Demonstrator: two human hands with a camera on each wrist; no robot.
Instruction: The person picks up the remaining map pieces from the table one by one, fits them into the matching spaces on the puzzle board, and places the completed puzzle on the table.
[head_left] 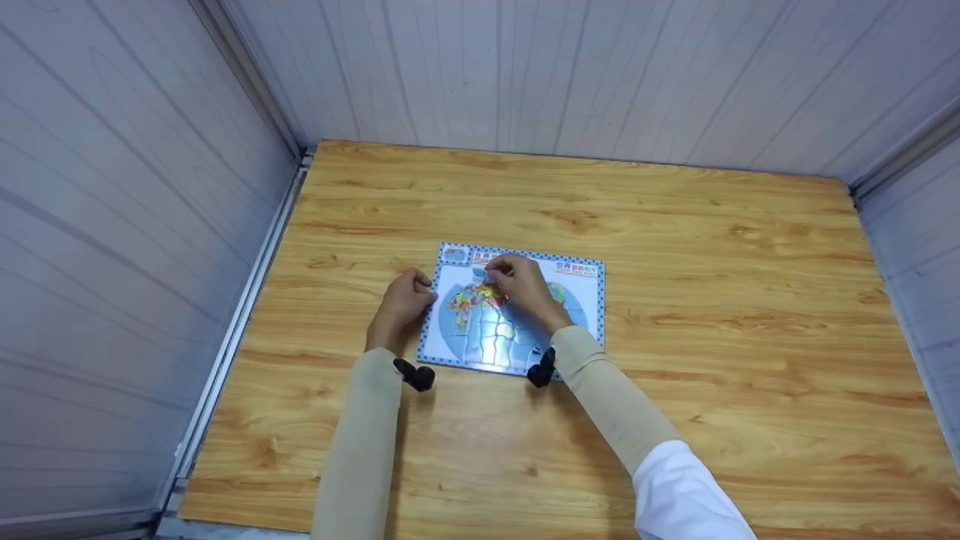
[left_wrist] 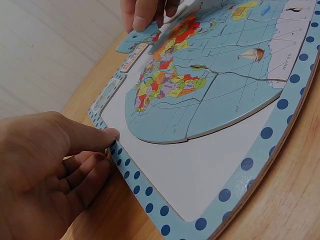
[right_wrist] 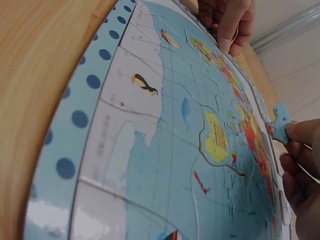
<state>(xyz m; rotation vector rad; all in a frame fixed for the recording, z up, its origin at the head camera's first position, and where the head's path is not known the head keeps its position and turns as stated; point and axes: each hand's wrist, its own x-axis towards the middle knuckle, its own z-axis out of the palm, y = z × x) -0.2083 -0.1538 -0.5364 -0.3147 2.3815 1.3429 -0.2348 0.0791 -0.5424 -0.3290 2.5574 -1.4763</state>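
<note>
A world map jigsaw board [head_left: 433, 349] with a blue dotted border lies on the table, most of its oval map filled with fitted pieces. My left hand [head_left: 405, 300] holds the board's left edge; in the left wrist view its thumb [left_wrist: 111, 135] rests on the border and its other fingers curl beside the edge. Between thumb and fingers, my right hand [head_left: 523, 285] pinches a blue puzzle piece [right_wrist: 281, 123] with a little colour at one end. That piece is tilted just above the upper part of the map, near the title strip [left_wrist: 134, 58].
The wooden table [head_left: 720, 300] extends round the board on all sides. Pale panelled walls [head_left: 525, 75] stand behind it and to the left and right. A black wrist camera [head_left: 415, 375] sits on the left sleeve, another camera [head_left: 541, 369] on the right.
</note>
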